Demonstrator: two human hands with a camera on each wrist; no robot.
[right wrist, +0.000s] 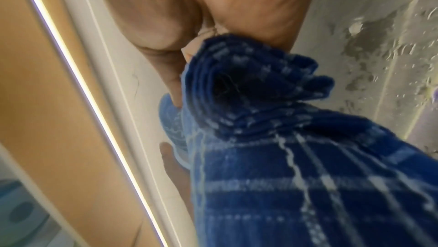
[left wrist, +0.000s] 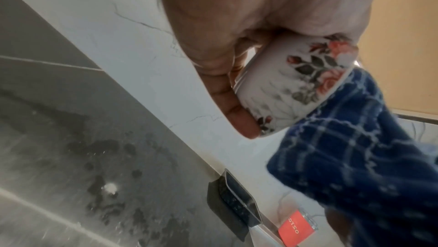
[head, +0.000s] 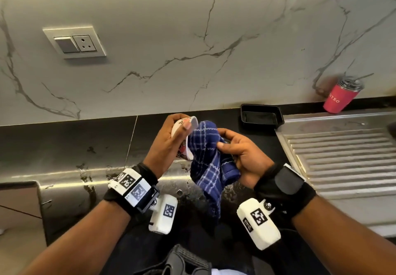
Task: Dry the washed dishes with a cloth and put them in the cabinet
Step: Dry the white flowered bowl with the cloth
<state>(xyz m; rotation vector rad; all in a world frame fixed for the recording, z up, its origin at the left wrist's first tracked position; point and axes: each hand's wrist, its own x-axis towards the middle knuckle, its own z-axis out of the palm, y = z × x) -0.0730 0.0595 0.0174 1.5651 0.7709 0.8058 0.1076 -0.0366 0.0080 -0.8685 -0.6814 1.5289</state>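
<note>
Your left hand (head: 169, 144) holds a white floral cup (left wrist: 294, 84) above the black countertop (head: 64, 144), fingers curled round its body and the thumb on its rim, with the mouth tipped toward your right. Your right hand (head: 242, 152) grips a blue checked cloth (head: 211, 159), thumb and fingers bunching it; the top of the cloth presses into the cup's mouth and the rest hangs down over the front edge of the countertop. At the back edge, against the marble wall, a black tray (head: 261, 116) sits just beside the steel drainboard (head: 347, 152). A red tumbler (head: 340, 97) stands at the drainboard's far corner.
</note>
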